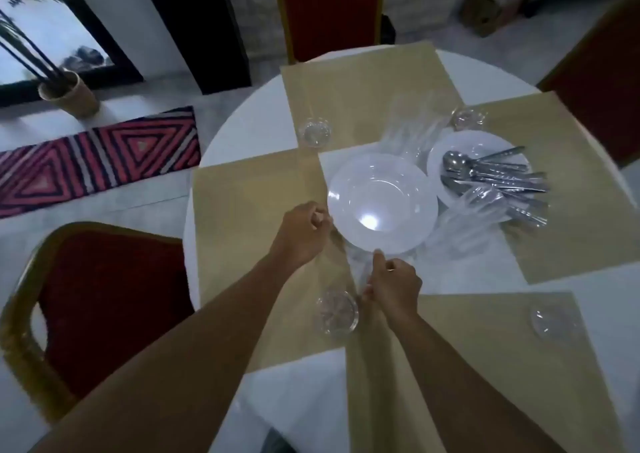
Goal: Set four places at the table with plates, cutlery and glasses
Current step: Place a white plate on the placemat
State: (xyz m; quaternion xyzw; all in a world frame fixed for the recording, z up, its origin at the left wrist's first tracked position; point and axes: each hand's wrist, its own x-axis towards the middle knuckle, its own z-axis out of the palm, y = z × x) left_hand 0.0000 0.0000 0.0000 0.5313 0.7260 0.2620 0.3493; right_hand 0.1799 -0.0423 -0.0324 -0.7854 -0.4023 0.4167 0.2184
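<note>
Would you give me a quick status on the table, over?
Left hand, right hand both grip plate at centre. Cutlery heaped on second plate. Glass close by right wrist.

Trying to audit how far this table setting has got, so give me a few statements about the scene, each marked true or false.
1. The left hand and the right hand both hold the rim of the white plate at the middle of the table. True.
2. The cutlery is laid out piece by piece beside each mat. False: it lies piled on a second plate, right of the held one.
3. Four glasses stand on the table. True.
4. The placemats are red. False: they are tan; the chairs are red.
</note>
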